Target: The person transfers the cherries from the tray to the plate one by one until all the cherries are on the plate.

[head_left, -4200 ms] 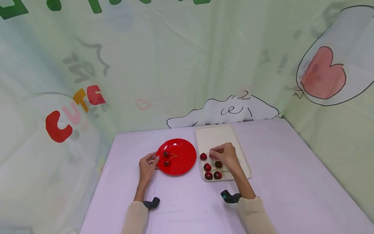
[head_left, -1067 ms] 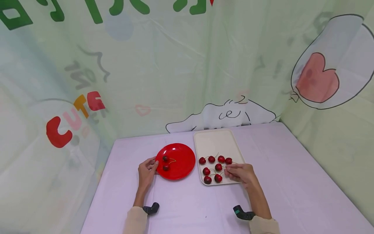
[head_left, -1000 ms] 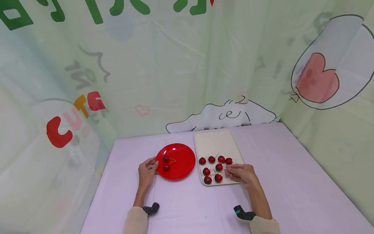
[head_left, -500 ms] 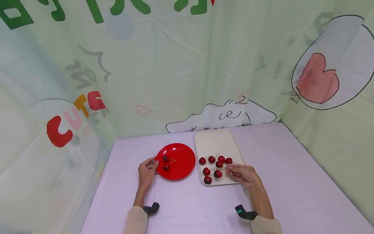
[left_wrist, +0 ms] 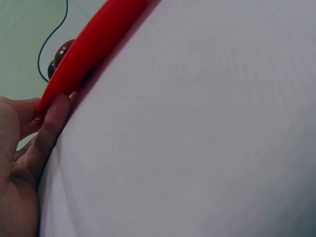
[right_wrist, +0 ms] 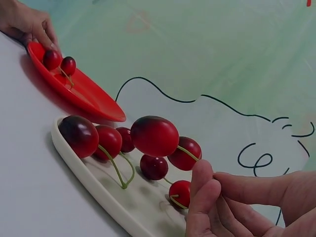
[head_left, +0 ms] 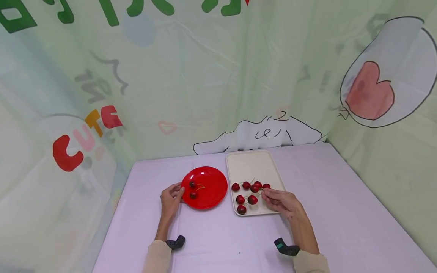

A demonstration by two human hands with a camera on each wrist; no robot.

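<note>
My left hand (head_left: 170, 199) grips the left rim of a round red plate (head_left: 213, 189), thumb above and fingers underneath in the left wrist view. Two dark red cherries (head_left: 193, 195) with green stems lie on the plate's left side. Over the cream tray (head_left: 252, 165), my right hand (head_left: 283, 201) pinches green stem between thumb and fingers. In the right wrist view a cherry (right_wrist: 154, 136) hangs from that stem, raised above the tray. Another cherry (head_left: 254, 188) beside it appears to belong to the same pair. More cherries (head_left: 241, 199) lie in the tray's near half.
A lilac cloth covers the table (head_left: 211, 239). Plate and tray stand side by side with a narrow gap. A pale green printed curtain (head_left: 205, 76) hangs behind the table and along both sides. Each wrist wears a black camera mount (head_left: 286, 247).
My right hand went from the tray's left-middle to its right side, then took hold of stems. Over the last second two cherries rise slightly with it. The left hand stays on the plate.
</note>
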